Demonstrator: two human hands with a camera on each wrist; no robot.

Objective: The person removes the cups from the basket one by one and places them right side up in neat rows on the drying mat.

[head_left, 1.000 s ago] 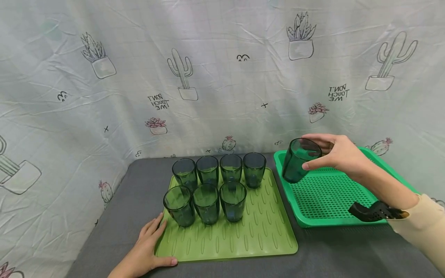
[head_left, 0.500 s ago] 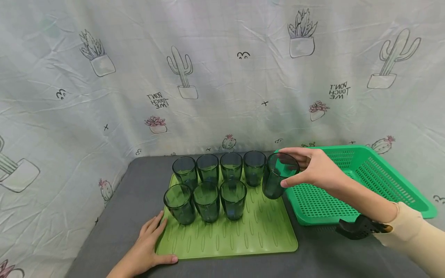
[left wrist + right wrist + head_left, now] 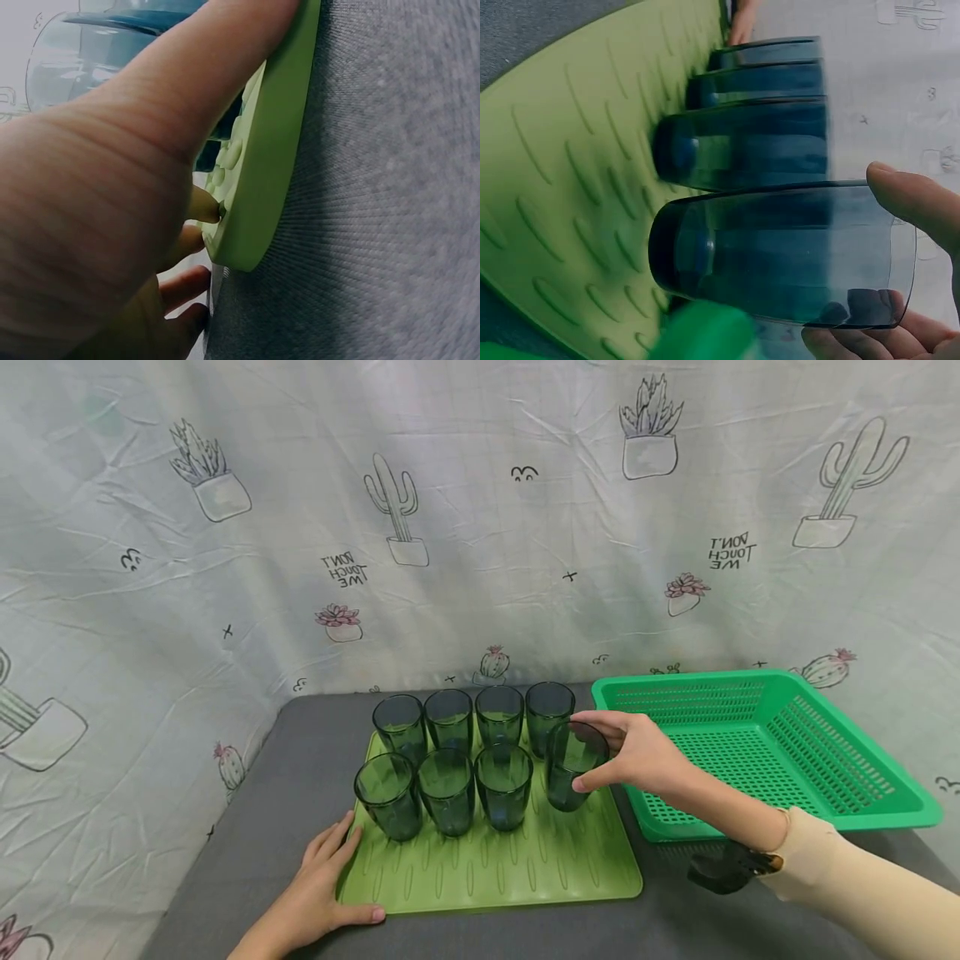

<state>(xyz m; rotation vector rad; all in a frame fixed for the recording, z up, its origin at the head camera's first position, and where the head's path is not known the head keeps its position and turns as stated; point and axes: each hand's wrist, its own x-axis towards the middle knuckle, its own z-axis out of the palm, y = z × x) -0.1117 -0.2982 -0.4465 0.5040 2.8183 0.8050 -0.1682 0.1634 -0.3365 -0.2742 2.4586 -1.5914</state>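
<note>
My right hand (image 3: 637,756) grips a dark green-tinted drinking glass (image 3: 780,255) near its rim, thumb on one side and fingers on the other. The glass is nearly upright at the right end of the front row; whether its base touches the green ridged mat (image 3: 480,885) I cannot tell. Three more glasses, one of them a tumbler (image 3: 504,789), stand upright in that row, and several, including a back-row glass (image 3: 550,714), line up behind. At the mat's left front corner rests my left hand (image 3: 307,893), fingers along the left edge and thumb at the front edge.
To the right of the mat is a green perforated plastic basket (image 3: 750,768), partly behind the right forearm. A dark grey cloth (image 3: 247,810) covers the table. Behind it hangs a pale curtain (image 3: 465,602) printed with cacti.
My right hand has carried the glass left and down, from over the basket to the front row's right end. My left hand and the standing glasses have stayed in place.
</note>
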